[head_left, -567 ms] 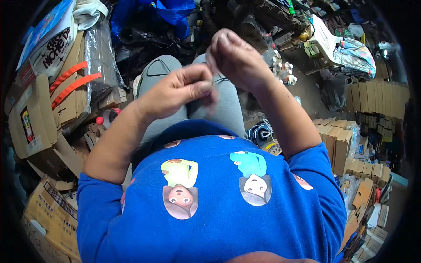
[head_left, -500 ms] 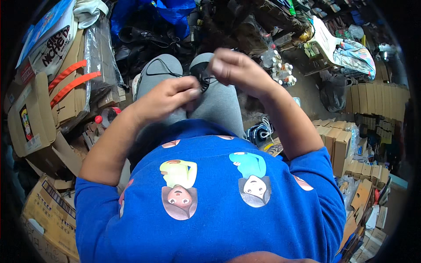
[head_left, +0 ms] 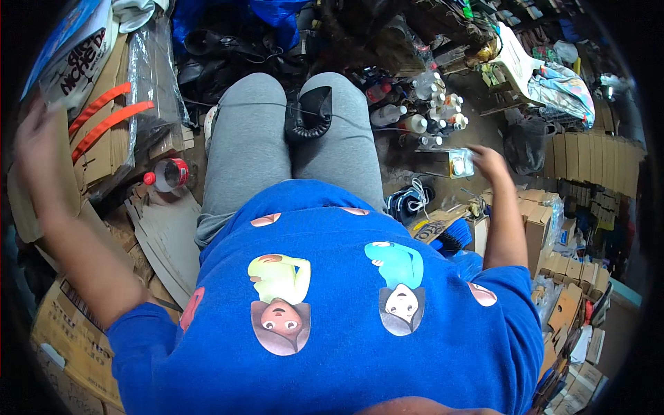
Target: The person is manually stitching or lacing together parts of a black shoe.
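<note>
On my lap, between my grey-trousered knees, lies a black curved piece with a ribbed, gathered edge, like part of a shoe. A thin dark thread runs out from it to both sides, pulled straight over my thighs. My right hand is out at the right with its fingers pinched together, in line with the thread's right end. Far out at the left, my left hand is smeared by motion beside a cardboard box, so its fingers cannot be made out.
Several plastic bottles stand ahead on the right, with an open-topped box nearer my right hand. A red-labelled bottle lies left of my thigh. Cardboard boxes crowd the left; a laced shoe sits by my right hip.
Both hands have swung apart from above my lap, the left far out left, the right out right. The black piece now rests on my knees, with the thread drawn straight.
</note>
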A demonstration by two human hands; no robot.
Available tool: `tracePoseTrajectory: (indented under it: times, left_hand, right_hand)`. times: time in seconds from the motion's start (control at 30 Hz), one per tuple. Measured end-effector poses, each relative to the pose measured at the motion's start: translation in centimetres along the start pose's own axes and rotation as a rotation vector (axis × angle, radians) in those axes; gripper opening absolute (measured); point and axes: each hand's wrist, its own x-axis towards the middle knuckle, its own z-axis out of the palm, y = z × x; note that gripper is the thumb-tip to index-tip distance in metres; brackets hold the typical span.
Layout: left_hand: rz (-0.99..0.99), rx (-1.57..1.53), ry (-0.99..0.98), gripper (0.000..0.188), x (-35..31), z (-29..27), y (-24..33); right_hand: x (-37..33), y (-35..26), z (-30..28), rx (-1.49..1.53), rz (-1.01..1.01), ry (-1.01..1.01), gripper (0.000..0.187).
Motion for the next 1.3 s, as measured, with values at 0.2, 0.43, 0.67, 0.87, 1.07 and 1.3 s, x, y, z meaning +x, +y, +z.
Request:
tracePoseTrajectory:
  times: [0.2, 0.43, 0.67, 0.87, 1.07, 1.3]
  left_hand:
    - [0.570, -0.748, -0.702, 0.031, -12.3, 13.2, 13.0]
    - [0.489, -0.561, -0.883, 0.016, -12.2, 14.5, 13.0]
    - [0.228, -0.973, -0.827, 0.032, -10.2, 15.0, 11.2]
    - [0.534, -0.917, -1.071, 0.037, -10.0, 17.0, 16.6]
    - [0.595, -0.752, -1.315, 0.027, -9.0, 18.5, 18.4]
    - [0.370, -0.942, -1.557, 0.022, -9.1, 19.9, 18.7]
  right_hand:
    - [-6.2, -21.1, 4.3, 0.871, -0.929, -0.376, 0.050]
    - [-7.1, -25.7, 3.4, 0.775, -0.655, -0.438, 0.029]
    - [-5.7, -23.6, 2.5, 0.820, -0.712, -0.330, 0.020]
    - [-5.9, -25.4, 0.9, 0.657, -0.996, -0.117, 0.011]
    - [-5.4, -27.2, 0.3, 0.241, -1.244, 0.151, 0.011]
    - [-4.6, -27.3, 1.1, 0.322, -1.247, 0.063, 0.012]
